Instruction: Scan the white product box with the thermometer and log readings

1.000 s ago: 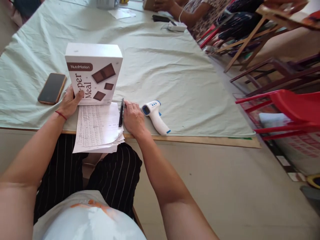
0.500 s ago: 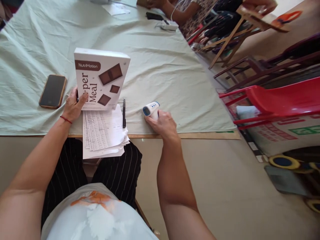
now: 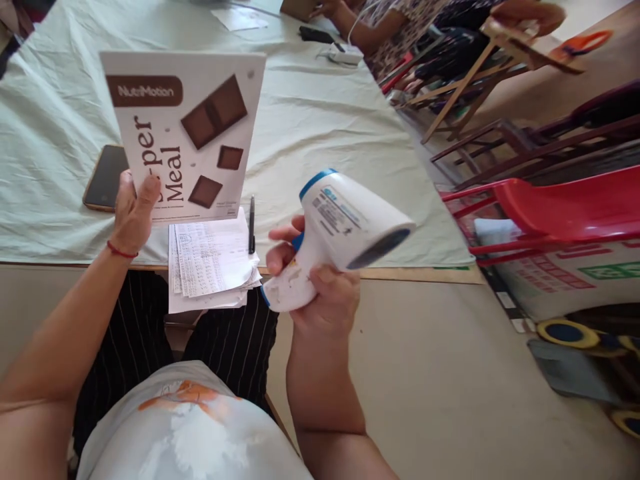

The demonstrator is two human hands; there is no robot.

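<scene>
My left hand (image 3: 136, 208) grips a white box (image 3: 207, 197) by its lower left corner, thumb on the front. The box stands tilted above the table, showing "NutriMotion", "Meal" and brown chocolate pieces. My right hand (image 3: 327, 287) is wrapped round the handle of a white and blue infrared thermometer gun (image 3: 345, 220), raised over the table's front edge. Its dark oval end points to the lower right, and a printed label faces up. Handwritten papers (image 3: 210, 267) lie below the box, overhanging the edge. Beside them rests a black pen (image 3: 251, 223).
A phone (image 3: 104, 180) lies on the pale tablecloth (image 3: 310, 113), partly behind the box. Another person's arm (image 3: 377, 30) is at the far side, near a white adapter (image 3: 345, 55). A red chair (image 3: 575, 207) and a wooden folding stand (image 3: 465, 87) are at the right.
My right hand has lifted the thermometer gun off the table towards me and turned it over. My left hand has raised the box closer and slightly left, covering part of the phone.
</scene>
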